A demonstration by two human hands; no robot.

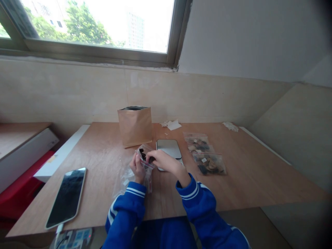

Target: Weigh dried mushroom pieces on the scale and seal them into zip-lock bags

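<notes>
My left hand (137, 168) grips a small clear zip bag (144, 154) that has dark pieces inside. My right hand (163, 160) pinches the top of the same bag from the right, fingers closed on its edge. Both hands hover just above the wooden table (103, 152), in front of a small flat scale (169, 148). More clear plastic (127, 178) lies under my left wrist. Both sleeves are blue with white stripes.
A brown paper pouch (135, 126) stands open behind the hands. Two filled zip bags (204, 154) lie to the right of the scale. A phone (66, 196) lies face up at the front left. Paper scraps (171, 124) sit by the wall.
</notes>
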